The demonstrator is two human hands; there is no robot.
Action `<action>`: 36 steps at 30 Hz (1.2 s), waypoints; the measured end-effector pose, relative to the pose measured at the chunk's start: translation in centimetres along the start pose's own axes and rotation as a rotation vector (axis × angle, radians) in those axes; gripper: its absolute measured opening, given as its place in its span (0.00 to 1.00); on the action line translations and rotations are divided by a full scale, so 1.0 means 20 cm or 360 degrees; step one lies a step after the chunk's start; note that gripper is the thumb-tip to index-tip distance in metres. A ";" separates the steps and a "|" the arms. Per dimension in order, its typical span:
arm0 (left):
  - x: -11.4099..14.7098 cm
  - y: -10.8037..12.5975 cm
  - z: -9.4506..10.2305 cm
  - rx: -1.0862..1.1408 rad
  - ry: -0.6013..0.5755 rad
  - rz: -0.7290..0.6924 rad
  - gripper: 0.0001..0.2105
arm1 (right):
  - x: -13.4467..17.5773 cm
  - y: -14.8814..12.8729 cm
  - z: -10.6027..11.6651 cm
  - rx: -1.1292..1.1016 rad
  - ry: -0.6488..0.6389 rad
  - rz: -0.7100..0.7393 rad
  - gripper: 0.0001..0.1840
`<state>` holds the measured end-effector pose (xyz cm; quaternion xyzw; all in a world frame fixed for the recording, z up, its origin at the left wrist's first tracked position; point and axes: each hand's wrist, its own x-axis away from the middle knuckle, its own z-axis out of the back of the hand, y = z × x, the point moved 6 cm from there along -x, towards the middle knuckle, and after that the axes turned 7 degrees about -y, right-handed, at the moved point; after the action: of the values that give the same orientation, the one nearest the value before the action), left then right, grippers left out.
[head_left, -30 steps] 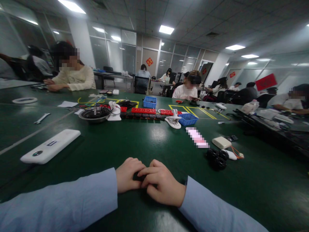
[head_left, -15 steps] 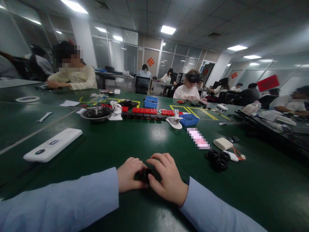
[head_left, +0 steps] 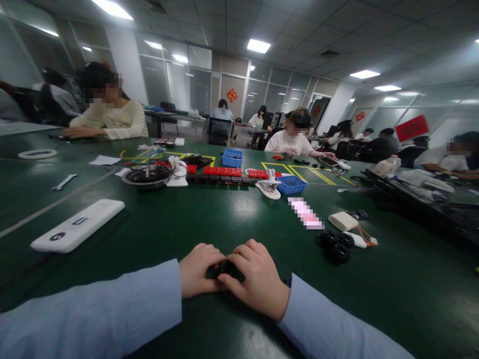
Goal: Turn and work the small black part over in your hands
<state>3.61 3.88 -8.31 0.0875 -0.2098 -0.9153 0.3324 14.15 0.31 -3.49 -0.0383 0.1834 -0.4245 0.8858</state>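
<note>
A small black part (head_left: 229, 269) sits between my two hands just above the green table (head_left: 209, 219). Much of it is covered by fingers, so its kind is not plain. My left hand (head_left: 201, 269) grips it from the left with thumb and fingertips. From the right, my right hand (head_left: 258, 279) has its fingers curled over it and the thumb along its near side. Off to the right lies a cluster of glossy black ring-shaped pieces (head_left: 336, 245), touching one another. I cannot tell whether the held part is the same kind.
A white oblong device (head_left: 78, 225) and a wrench (head_left: 65, 182) lie left. Farther back are a metal bowl (head_left: 146, 179), red strips (head_left: 223, 171), a white clip stand (head_left: 269, 187) and blue bins (head_left: 291, 185). A beige box (head_left: 343, 220) lies right. Coworkers sit around.
My right hand's fingers have closed in from a raised, loose curl onto the black part. My left hand stays nearly in place. A coworker across the table has stretched an arm out to the right.
</note>
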 end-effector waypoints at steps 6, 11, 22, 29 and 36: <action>0.00 0.00 0.00 0.0027 -0.0062 -0.0001 0.11 | 0.00 0.00 -0.02 -0.0037 -0.0032 -0.0028 0.12; 0.00 0.00 0.01 -0.0003 -0.0080 0.0029 0.08 | 0.00 -0.01 -0.03 -0.0097 -0.0093 0.0022 0.11; 0.00 -0.01 -0.01 0.0069 -0.0079 -0.0013 0.10 | 0.00 -0.03 -0.03 -0.0159 -0.0186 0.0074 0.16; -0.01 -0.03 -0.02 0.0022 -0.0104 0.0001 0.11 | 0.01 -0.05 -0.04 -0.0181 -0.0169 0.0197 0.18; 0.00 -0.02 -0.01 0.0021 -0.0077 -0.0014 0.11 | 0.01 -0.06 -0.05 -0.0279 -0.0160 0.0339 0.22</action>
<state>3.49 4.08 -8.63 0.0684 -0.2235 -0.9172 0.3226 13.04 -0.44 -4.18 -0.1169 0.1782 -0.3079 0.9272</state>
